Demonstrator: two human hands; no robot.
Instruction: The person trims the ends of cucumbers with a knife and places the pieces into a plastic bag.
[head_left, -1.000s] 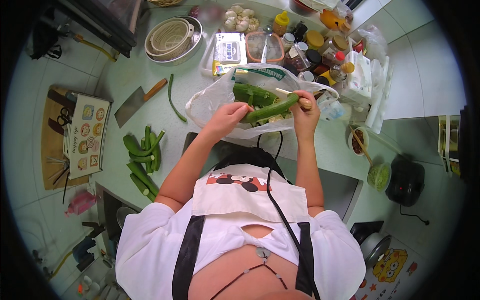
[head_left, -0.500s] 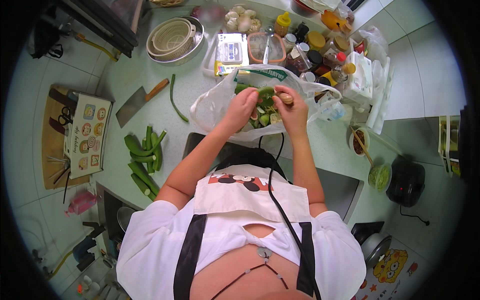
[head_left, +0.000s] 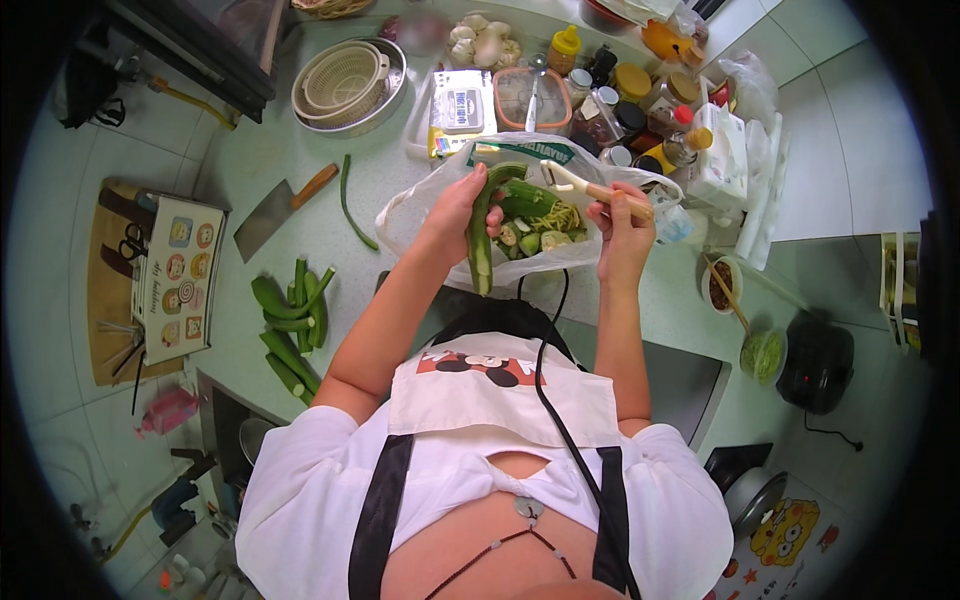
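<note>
A long, curved green gourd (head_left: pixel 481 245) is gripped in my left hand (head_left: pixel 456 215), its lower end pointing toward me over the bag's near edge. My right hand (head_left: pixel 625 230) holds a peeler (head_left: pixel 581 186) by its wooden handle, its pale head pointing left and apart from the gourd. Both hands are above an opened white plastic bag (head_left: pixel 402 225). Inside the bag lie another thick green piece (head_left: pixel 530 198) and a heap of peelings and cut green scraps (head_left: pixel 540 238).
Several green gourd pieces (head_left: pixel 290 310) lie left on the counter, near a cleaver (head_left: pixel 265 222) and a thin green strip (head_left: pixel 347 200). Strainer baskets (head_left: pixel 340 85) stand behind. Jars and bottles (head_left: pixel 630 115) crowd the back right; a sink (head_left: pixel 670 375) lies near right.
My right hand has moved right with the peeler, away from the gourd. My left hand has turned the gourd from lying crosswise to pointing toward me, exposing the scraps in the bag.
</note>
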